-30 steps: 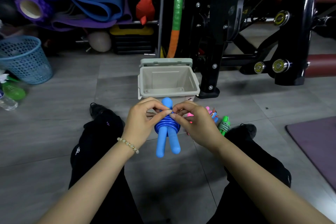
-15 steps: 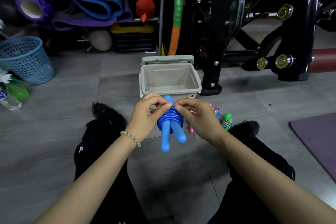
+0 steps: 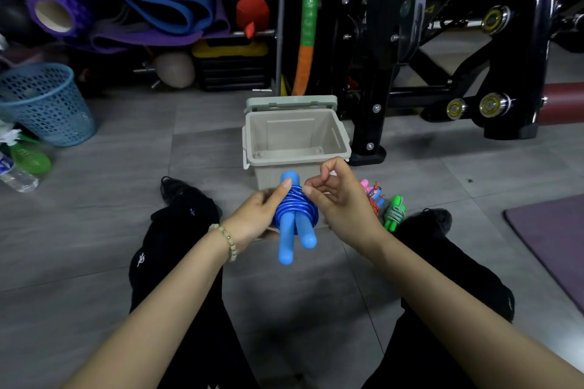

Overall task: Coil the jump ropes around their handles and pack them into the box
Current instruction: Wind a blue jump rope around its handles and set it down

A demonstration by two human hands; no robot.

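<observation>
Both hands meet over the lap of a person seated on the grey tiled floor (image 3: 120, 199). The left hand (image 3: 256, 218) grips the blue jump rope (image 3: 295, 210) from the side, thumb laid across the coil, probably to keep the turns from springing loose. The right hand (image 3: 341, 202) hangs just beside the coil with thumb and forefinger pinched together and the other fingers curled. Whether it holds a strand of the cord I cannot tell.

A black exercise machine frame (image 3: 373, 88) stands behind, its foot just beside the box. The beige plastic box (image 3: 294, 136) sits directly ahead between the feet, with its lid (image 3: 290, 102) hinged back so the mouth is free. Nothing shows inside it.

The blue rope is held in the air just in front of the box. Its cord is wound round both handles (image 3: 286, 246), which point down and splay slightly apart. It looks nearly ready to pack.

Two smaller bundles lie on the floor near the right foot, a green jump rope (image 3: 393, 213) and a pink and orange one (image 3: 373, 194), within reach for their turn.
</observation>
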